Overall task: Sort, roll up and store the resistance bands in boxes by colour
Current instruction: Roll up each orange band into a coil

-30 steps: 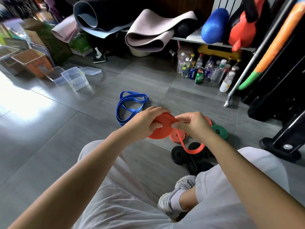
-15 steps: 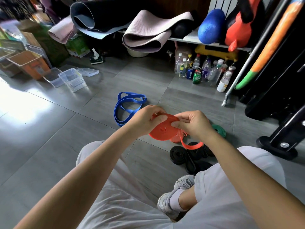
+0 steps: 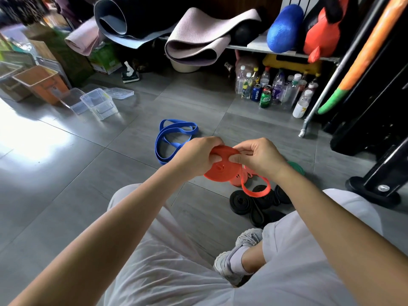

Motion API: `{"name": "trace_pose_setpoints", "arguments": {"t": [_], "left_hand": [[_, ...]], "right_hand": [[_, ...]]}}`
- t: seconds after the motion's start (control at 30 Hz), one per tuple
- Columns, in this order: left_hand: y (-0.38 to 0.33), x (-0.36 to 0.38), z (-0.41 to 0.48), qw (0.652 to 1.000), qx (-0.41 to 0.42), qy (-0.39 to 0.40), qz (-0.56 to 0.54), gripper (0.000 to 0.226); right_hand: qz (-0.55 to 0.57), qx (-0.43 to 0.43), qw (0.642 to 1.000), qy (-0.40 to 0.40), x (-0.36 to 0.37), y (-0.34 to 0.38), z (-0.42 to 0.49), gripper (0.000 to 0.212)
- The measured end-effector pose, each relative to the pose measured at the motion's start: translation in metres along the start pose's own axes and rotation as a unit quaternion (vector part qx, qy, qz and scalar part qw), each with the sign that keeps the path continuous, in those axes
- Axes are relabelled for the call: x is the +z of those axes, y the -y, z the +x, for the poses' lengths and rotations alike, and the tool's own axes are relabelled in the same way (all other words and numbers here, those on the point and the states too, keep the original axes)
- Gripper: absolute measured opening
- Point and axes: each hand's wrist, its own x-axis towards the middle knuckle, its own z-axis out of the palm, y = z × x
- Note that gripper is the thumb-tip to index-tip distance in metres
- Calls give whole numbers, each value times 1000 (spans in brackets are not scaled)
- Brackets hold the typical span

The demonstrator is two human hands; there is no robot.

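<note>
- Step in hand: rolling. Your left hand (image 3: 194, 157) grips the coiled part of the orange resistance band (image 3: 219, 172), with the fingers curled over its rim. The coil is held in the air above the floor (image 3: 110, 173), in front of your knees.
- Your right hand (image 3: 260, 157) pinches the same band at the coil's upper edge, thumb against forefinger.
- A short tail loop (image 3: 256, 192) hangs below your right hand, over the black bands (image 3: 241, 202). Judged from its length, the roll is nearly complete.
- Next move: wind the tail loop onto the coil under steady tension. Keep the free end pressed down, as the coil is likely to spring open when released.
- Then carry the roll to a box. The clear plastic boxes (image 3: 99, 102) and the orange box (image 3: 42, 85) stand well apart from you, at the far left.
- Not yet rolled: the blue band (image 3: 174, 138), loose on the floor just beyond your left hand.
- Partly hidden: the green band (image 3: 297, 167), mostly behind your right wrist, and the black bands, cut off by your knee near the shoe (image 3: 234, 257).
- Hard to make out: an orange mass lies directly below the coil. You cannot tell whether it is a second rolled band or part of this one.
- The contents of the boxes cannot be made out.
</note>
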Motion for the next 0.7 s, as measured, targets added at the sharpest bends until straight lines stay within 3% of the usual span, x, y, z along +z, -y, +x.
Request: {"name": "trace_pose_setpoints", "arguments": {"t": [0.27,0.33,0.47,0.57,0.63,0.7], "left_hand": [[13,-4,2,982,-59,-54,-170,25],[13,-7,-1,964,-78,-69,-245,26],[13,-7,-5,913,-134,-102,-372,30],[13,-3,-6,877,-164,-82,-443,29],[15,-4,-4,932,-144,-57,-327,25],[17,-8,-3,990,-85,-41,-109,32]], "right_hand": [[18,47,997,-56,-3,-20,-5,23],[44,45,995,-78,-2,-19,-6,19],[103,24,990,-96,0,-12,-4,32],[100,21,990,-94,-1,-10,-3,28],[61,17,995,-79,-3,-11,-2,25],[11,18,998,-59,-4,-14,-1,22]]}}
